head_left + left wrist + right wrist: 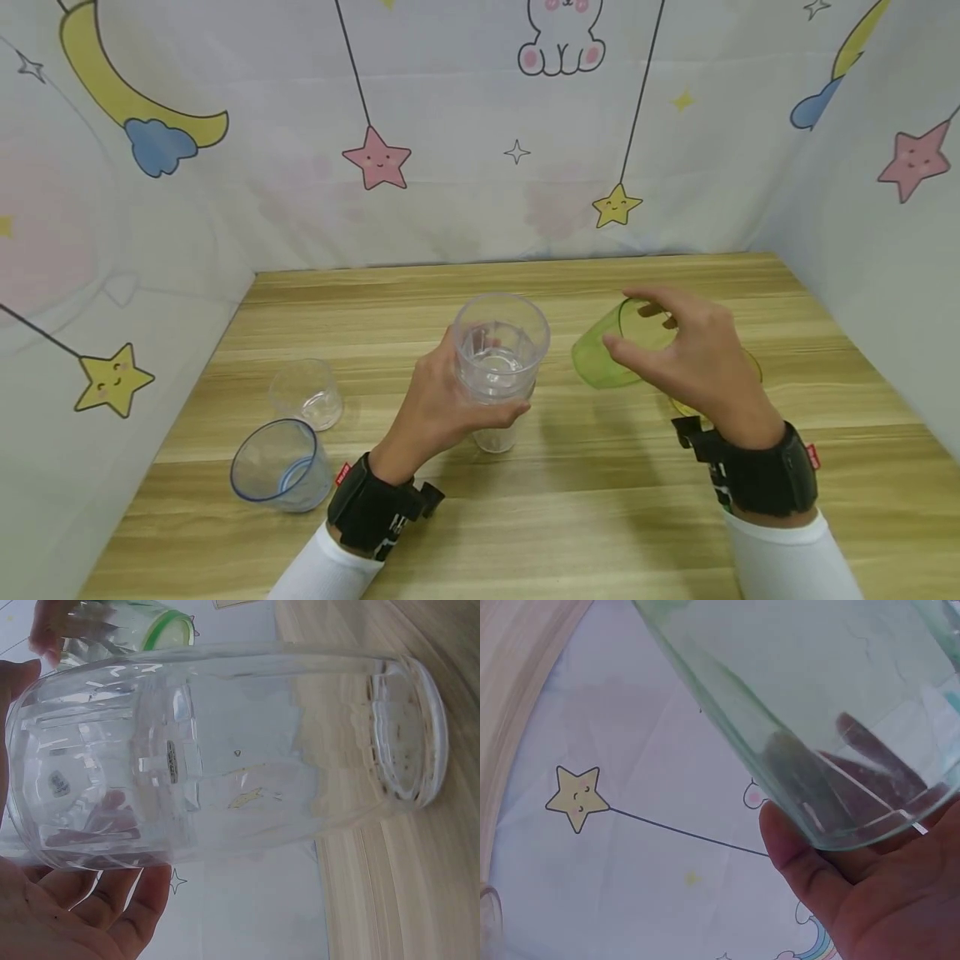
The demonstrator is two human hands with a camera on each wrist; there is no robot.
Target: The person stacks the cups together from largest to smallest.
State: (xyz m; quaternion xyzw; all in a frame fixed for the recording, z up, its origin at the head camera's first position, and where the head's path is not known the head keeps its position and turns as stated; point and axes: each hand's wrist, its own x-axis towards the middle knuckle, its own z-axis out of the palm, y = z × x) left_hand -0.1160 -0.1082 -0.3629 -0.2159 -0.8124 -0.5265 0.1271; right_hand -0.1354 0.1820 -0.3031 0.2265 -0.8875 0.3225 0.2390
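Observation:
My left hand [442,400] grips a tall clear glass [247,750] around its upper part, thumb across the near side. A second clear tumbler [90,757] sits nested in its mouth. The glass stands nearly upright, its base close to the wooden table. To the right, my right hand [693,350] holds a green tumbler [603,354] near its rim between thumb and fingers. This tumbler is tilted, with its base pointing down and left toward the clear glasses, apart from them. In the right wrist view, the thumb [799,862] lies against the tumbler's rim end.
A small clear cup [303,396] and a blue-rimmed tumbler [255,479] stand at the left of the wooden table [570,533]. A yellow-rimmed cup [684,408] is mostly hidden behind my right hand. Printed cloth walls [450,225] border the table's back and sides.

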